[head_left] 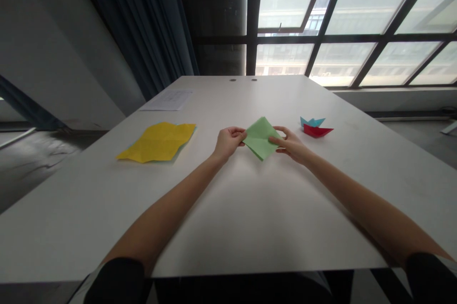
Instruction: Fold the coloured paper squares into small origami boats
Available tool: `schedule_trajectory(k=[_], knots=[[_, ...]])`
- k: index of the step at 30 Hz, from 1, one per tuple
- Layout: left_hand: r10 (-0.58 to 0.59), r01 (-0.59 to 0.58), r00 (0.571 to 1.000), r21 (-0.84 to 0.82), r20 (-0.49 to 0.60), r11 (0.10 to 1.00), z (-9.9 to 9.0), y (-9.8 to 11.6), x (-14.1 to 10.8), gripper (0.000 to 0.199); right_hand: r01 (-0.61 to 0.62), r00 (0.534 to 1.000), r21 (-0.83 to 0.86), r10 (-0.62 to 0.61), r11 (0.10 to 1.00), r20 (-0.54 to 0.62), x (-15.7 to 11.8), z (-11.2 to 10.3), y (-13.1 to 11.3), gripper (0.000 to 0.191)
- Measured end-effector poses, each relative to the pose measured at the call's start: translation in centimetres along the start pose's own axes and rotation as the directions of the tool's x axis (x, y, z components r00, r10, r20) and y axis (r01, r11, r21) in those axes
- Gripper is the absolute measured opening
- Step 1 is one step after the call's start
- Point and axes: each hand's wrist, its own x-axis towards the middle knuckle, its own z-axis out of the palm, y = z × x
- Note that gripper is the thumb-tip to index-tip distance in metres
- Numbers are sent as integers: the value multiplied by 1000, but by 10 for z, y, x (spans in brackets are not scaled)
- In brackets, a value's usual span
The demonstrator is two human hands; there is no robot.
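A folded piece of green paper (261, 137), diamond-shaped from here, is held between my two hands above the white table. My left hand (230, 142) pinches its left corner between thumb and fingers. At the right corner, my right hand (288, 144) grips it with the thumb on the front face and the fingers behind, partly hidden. To the right of my right hand stand two folded paper boats, a red one (317, 131) in front of a light blue one (311, 122).
Yellow creased paper (159, 142) lies on the left of the white table (228, 228), with a bluish-green edge showing beneath it. Farther back on the left is a printed white sheet (167, 100). Two dark round fittings sit near the far edge, before the windows and a blue curtain (139, 18).
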Motion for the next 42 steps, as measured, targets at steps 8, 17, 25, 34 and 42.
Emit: schedule_trajectory(k=[8, 17, 25, 34, 42], knots=[[-5, 7, 1000, 88, -20, 996, 2, -11, -1, 29, -8, 995, 142, -6, 990, 96, 0, 1, 6, 68], [11, -262, 906, 541, 423, 799, 1, -11, -16, 57, 201, 975, -123, -211, 972, -72, 11, -7, 23, 63], [-26, -236, 956, 819, 292, 522, -2, -21, -17, 27, 370, 899, -684, -429, 629, 92, 9, -8, 29, 36], [53, -439, 898, 889, 436, 132, -12, -27, -5, 25, 321, 910, -880, -371, 350, 184, 19, -18, 44, 31], [205, -481, 875, 833, 438, 273, -30, -46, 14, 21, 345, 894, -875, -403, 341, 196, 23, -23, 50, 27]])
